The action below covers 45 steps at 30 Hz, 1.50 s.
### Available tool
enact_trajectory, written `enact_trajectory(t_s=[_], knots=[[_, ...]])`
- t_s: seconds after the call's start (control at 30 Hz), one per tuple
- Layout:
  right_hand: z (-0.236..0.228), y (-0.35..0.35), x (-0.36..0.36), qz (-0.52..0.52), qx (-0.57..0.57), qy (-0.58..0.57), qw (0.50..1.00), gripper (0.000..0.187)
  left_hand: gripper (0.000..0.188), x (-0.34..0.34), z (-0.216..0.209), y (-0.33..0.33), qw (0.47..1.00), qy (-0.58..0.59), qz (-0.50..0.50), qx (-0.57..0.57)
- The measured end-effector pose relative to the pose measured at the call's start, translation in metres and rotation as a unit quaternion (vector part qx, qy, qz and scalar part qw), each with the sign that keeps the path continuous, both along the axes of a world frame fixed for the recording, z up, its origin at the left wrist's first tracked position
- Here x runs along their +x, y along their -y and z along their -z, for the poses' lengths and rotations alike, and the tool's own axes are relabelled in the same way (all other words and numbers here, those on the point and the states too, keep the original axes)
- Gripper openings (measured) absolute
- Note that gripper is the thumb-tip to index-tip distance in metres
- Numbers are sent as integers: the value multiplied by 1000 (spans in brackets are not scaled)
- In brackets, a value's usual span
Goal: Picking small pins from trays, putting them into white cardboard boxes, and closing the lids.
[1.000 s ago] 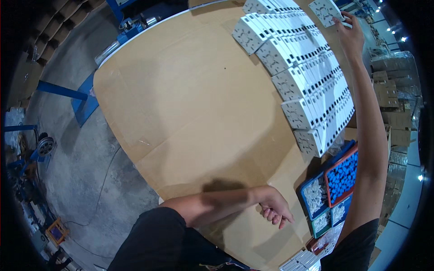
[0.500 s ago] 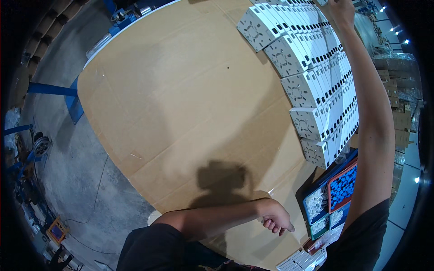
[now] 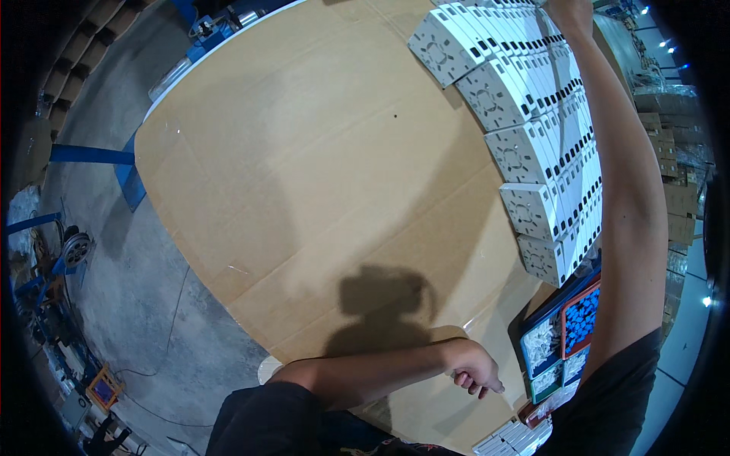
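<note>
My left hand (image 3: pixel 475 368) hovers over the near right part of the cardboard-covered table (image 3: pixel 304 182). Its fingers are curled in, with one fingertip pointing right; what they enclose, if anything, is hidden. Stretched far forward, my right hand (image 3: pixel 572 17) is at the top edge of the picture, by the far end of the white box-shaped housings (image 3: pixel 525 156). Its fingers are mostly cut off by the frame, so their grip does not show. The housings stand packed in several rows, with dark slots along their sides and cut-out patterns on their end faces.
Small bins sit at the right: a red bin of blue pieces (image 3: pixel 581 319) and bins of white pieces (image 3: pixel 541 342). More white parts (image 3: pixel 513 439) lie at the near right edge. Blue machinery (image 3: pixel 211 34) stands beyond the far left; a blue metal leg (image 3: pixel 91 154) stands left.
The view has shifted slightly, so the table and housings sit a little farther right and lower. My right hand has moved slightly left against the housings. My left hand keeps its curled pose.
</note>
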State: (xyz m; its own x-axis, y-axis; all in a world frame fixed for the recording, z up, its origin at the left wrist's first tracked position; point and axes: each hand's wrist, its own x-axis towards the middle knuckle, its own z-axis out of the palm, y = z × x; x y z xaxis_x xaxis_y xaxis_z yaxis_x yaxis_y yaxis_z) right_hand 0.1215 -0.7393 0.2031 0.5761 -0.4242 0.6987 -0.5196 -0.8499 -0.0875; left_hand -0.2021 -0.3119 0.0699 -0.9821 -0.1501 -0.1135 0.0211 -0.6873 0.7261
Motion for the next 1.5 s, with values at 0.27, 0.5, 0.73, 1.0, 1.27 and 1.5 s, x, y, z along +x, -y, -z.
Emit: enact_trajectory(t_s=[0.27,0.5,0.73,1.0,1.27,1.5], knots=[[1,7,-2,16,-33,-5,999,22,54,-2,-3,-2,1000,21,5,3],[-10,6,-13,10,-70,-56,996,34,55,-7,0,-2,1000,9,4,-5],[3,28,-1,28,-72,-86,993,40,53,-8,8,-3,1000,12,-3,10],[3,19,1,21,-83,-81,993,52,55,-9,7,-5,1000,12,-16,21],[-11,-33,-84,7,-93,-44,995,45,55,-1,-6,6,999,27,34,-29],[-27,-231,-303,8,245,5,970,30,52,-4,4,2,997,42,58,1]])
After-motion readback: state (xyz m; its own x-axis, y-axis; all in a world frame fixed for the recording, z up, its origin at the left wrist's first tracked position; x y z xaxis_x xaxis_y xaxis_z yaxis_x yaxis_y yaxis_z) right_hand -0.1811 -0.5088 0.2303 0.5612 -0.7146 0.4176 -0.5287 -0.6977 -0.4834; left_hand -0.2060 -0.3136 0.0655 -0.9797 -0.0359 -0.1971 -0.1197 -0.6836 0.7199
